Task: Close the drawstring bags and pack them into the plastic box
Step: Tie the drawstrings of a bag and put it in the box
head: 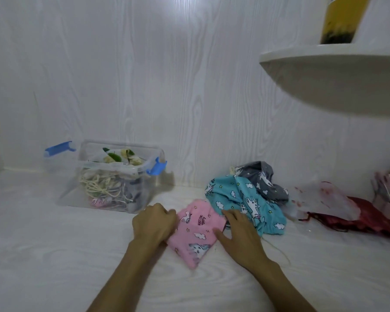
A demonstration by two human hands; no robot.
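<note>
A pink drawstring bag [195,233] printed with unicorns lies flat on the white desk [54,255], near its middle. The left hand [153,222] sits at the bag's left edge with fingers curled under; whether they pinch the fabric cannot be told. The right hand [239,235] rests flat on the bag's right side, fingers spread. Just behind it, a teal bag [241,206] and a grey bag [265,181] lie crumpled together toward the desk's back edge. The clear plastic box [113,179] with blue latches stands back left, holding bags and cords that are hard to separate. A red item [369,219] at the right is partly covered.
</note>
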